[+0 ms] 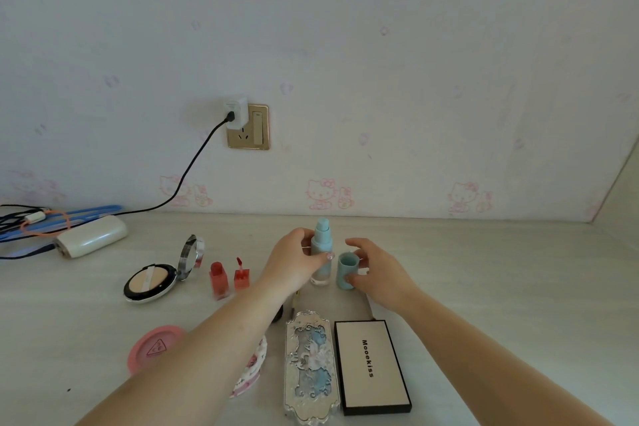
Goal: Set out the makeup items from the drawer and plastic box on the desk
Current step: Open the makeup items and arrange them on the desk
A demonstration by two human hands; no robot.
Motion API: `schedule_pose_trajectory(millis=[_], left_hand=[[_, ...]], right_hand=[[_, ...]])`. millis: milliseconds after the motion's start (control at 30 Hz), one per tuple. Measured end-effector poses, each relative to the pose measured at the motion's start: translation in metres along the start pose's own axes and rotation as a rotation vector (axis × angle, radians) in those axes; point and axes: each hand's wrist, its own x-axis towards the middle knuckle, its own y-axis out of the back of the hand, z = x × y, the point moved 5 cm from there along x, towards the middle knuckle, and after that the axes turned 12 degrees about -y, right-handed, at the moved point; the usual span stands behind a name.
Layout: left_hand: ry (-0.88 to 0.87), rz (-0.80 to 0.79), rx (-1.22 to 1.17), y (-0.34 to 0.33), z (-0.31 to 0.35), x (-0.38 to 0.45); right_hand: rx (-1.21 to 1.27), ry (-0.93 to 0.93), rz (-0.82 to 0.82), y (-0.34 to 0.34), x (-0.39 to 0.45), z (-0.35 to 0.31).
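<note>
A pale blue pump bottle (pixel 321 245) stands upright on the desk (pixel 484 270) with its cap off; my left hand (pixel 294 263) is wrapped around its body. Just to its right the blue cap (pixel 346 270) stands on the desk, pinched by the fingers of my right hand (pixel 377 273). An open powder compact (pixel 155 280) with its mirror up sits to the left. Beside it stand two red lip tint bottles (pixel 218 278), one with its applicator sticking out (pixel 241 275). Near me lie an ornate silver palette (pixel 311 367) and a cream Mooekiss palette (pixel 371 365).
A round pink compact (pixel 154 348) and a white-pink item (pixel 252 370) lie partly under my left forearm. A white power bank (pixel 91 240), cables and blue straps (pixel 52 221) sit at the back left. A charger is plugged into the wall socket (pixel 247 126).
</note>
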Motion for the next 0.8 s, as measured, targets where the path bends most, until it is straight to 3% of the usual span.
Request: schedule_pose_trajectory(millis=[200, 333, 467, 800], left_hand=[[0.046, -0.080, -0.032, 0.008, 0.006, -0.004], [-0.037, 0.035, -0.017, 0.048, 0.026, 0.002], [-0.160, 0.021, 0.292, 0.068, 0.038, -0.002], [-0.093, -0.414, 1.153, 0.012, 0.005, -0.014]], right_hand=[[0.027, 0.022, 0.055, 0.008, -0.003, -0.005], [0.120, 0.080, 0.142, 0.030, -0.011, -0.017], [0.211, 0.150, 0.215, 0.043, -0.027, -0.028], [0.265, 0.197, 0.182, 0.029, -0.050, -0.027]])
